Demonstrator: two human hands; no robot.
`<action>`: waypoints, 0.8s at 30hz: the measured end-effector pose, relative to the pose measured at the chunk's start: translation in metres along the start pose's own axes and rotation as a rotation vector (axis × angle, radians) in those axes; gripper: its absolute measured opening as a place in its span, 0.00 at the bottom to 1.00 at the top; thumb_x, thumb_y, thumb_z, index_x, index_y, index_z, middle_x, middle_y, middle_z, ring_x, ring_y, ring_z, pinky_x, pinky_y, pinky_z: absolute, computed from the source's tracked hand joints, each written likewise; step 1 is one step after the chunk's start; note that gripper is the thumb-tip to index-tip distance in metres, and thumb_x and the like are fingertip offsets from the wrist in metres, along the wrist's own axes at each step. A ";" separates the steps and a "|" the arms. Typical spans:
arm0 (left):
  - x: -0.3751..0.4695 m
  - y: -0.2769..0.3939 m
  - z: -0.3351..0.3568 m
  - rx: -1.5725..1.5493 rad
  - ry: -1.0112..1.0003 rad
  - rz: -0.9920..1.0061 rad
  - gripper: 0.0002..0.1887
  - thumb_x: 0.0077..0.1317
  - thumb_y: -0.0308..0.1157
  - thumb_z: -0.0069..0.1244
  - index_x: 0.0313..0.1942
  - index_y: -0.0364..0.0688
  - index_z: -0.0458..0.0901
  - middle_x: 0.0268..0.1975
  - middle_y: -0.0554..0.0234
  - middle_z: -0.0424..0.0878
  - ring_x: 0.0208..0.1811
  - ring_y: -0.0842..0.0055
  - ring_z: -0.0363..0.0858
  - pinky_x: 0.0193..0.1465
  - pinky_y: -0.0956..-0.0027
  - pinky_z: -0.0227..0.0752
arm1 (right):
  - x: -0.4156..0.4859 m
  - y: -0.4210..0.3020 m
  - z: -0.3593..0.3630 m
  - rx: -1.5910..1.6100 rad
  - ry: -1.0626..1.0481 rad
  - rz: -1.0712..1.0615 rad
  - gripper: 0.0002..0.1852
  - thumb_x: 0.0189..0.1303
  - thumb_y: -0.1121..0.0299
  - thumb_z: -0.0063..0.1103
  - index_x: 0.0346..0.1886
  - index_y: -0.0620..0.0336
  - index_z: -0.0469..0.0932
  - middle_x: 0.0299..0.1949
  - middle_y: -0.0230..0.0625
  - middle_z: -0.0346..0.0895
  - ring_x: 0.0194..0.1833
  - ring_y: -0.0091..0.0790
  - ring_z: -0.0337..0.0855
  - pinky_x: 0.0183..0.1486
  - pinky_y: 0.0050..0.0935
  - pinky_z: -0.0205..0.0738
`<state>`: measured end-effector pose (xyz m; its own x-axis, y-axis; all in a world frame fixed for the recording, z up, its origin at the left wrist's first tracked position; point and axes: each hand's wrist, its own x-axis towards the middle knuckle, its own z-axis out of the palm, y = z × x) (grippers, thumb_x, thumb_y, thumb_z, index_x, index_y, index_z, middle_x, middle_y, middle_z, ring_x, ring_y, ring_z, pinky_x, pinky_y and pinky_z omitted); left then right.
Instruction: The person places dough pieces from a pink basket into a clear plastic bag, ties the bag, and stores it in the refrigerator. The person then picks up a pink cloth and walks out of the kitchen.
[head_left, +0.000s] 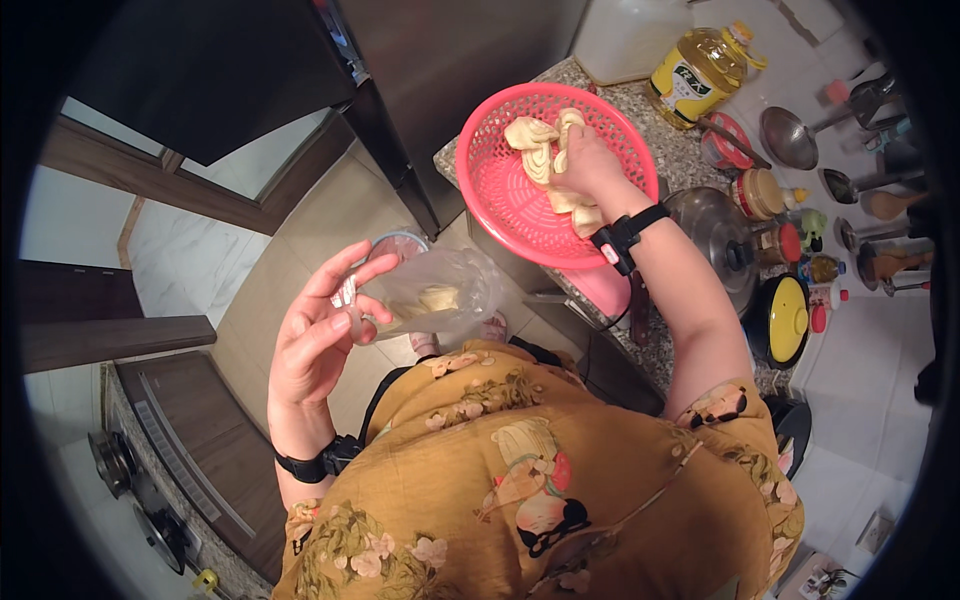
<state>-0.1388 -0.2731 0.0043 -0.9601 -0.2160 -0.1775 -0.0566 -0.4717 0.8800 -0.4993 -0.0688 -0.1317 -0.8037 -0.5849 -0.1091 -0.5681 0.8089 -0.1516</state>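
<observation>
My left hand (322, 330) holds a clear plastic bag (480, 289) by its gathered mouth, out over the floor. Inside the bag shows a pale yellow piece (439, 298), blurred by the film. Over on the counter, my right hand (589, 161) reaches into a pink perforated plastic basket (480, 206), its fingers closed around a pale, layered food roll (568, 118). More such rolls (536, 161) lie around the hand in the basket; whether they are dough or bean curd is unclear. My palm hides part of the pile.
A large cooking oil bottle (697, 75) stands behind the basket on the granite counter (574, 71). Right of it are a lidded metal pan (709, 232), jars (757, 193) and a yellow-lidded pot (787, 319). A knife handle (639, 307) lies near the counter edge. Ladles (789, 139) hang on the wall.
</observation>
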 end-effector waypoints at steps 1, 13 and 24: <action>-0.001 -0.001 -0.001 0.001 0.009 -0.001 0.40 0.62 0.36 0.56 0.72 0.33 0.59 0.69 0.34 0.66 0.46 0.74 0.81 0.42 0.77 0.71 | 0.002 0.002 0.002 0.017 -0.002 -0.001 0.44 0.44 0.56 0.77 0.62 0.65 0.63 0.58 0.56 0.70 0.58 0.54 0.77 0.59 0.43 0.76; 0.004 -0.006 -0.009 -0.025 0.001 0.003 0.35 0.64 0.34 0.54 0.70 0.35 0.63 0.67 0.43 0.70 0.47 0.75 0.82 0.44 0.78 0.72 | 0.003 0.048 -0.009 0.405 -0.051 0.222 0.45 0.40 0.57 0.75 0.61 0.66 0.63 0.52 0.54 0.79 0.56 0.48 0.81 0.58 0.38 0.75; 0.013 -0.009 -0.007 -0.046 -0.075 0.000 0.34 0.66 0.32 0.51 0.71 0.36 0.61 0.68 0.43 0.69 0.49 0.74 0.83 0.45 0.77 0.72 | -0.013 0.056 -0.033 1.068 -0.008 0.354 0.36 0.50 0.61 0.68 0.61 0.64 0.63 0.50 0.47 0.79 0.53 0.47 0.83 0.51 0.43 0.82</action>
<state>-0.1486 -0.2776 -0.0094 -0.9780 -0.1524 -0.1424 -0.0454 -0.5109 0.8585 -0.5266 -0.0136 -0.1067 -0.8862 -0.3364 -0.3185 0.1376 0.4654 -0.8744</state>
